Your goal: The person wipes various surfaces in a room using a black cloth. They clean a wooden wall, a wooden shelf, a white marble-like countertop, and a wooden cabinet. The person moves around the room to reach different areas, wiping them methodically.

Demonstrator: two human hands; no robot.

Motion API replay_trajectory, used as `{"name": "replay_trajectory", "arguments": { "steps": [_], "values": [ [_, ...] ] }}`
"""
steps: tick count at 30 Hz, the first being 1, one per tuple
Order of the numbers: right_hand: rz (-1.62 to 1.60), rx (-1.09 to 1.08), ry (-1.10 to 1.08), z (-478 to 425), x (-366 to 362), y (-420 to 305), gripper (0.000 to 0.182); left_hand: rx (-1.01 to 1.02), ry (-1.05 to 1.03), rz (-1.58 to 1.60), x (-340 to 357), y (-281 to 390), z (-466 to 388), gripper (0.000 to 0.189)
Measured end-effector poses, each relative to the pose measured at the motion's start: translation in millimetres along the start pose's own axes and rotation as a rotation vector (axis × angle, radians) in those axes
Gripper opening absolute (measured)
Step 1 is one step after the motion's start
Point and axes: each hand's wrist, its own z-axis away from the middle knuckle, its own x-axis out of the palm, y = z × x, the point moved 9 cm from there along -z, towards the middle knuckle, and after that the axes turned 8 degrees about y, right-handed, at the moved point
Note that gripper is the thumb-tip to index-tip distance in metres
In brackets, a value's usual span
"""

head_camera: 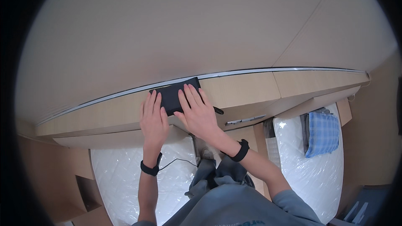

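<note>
A flat black fabric pouch (170, 97) lies on a narrow light-wood ledge (241, 91), close to the metal strip along the wall. My left hand (154, 121) rests palm down over its left end, fingers pointing away from me. Across its right part my right hand (199, 113) lies flat, with the fingers slightly spread. Neither hand closes around the pouch, and both cover part of it. A short black strap (218, 110) sticks out past my right hand.
Below the ledge, plastic-wrapped mattresses stand at left (125, 169) and right (311, 182). A folded blue checked cloth item (323, 135) lies on the right one. A silver metal fitting (245, 120) sits on the panel under the ledge. A thin black cable (177, 159) runs from my left wristband.
</note>
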Motion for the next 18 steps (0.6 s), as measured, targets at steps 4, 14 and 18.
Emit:
{"name": "replay_trajectory", "arguments": {
  "steps": [4,14,18],
  "values": [
    [-0.03,-0.019,0.009,1,-5,5,0.059,-0.047,0.014,-0.041,-2,9,1,0.04],
    [0.04,-0.041,-0.003,41,-70,109,0.056,0.0,0.002,-0.053,49,131,2,0.052],
    [0.099,-0.008,-0.01,66,-117,183,0.056,0.017,0.0,-0.006,88,214,-10,0.052]
  ]
}}
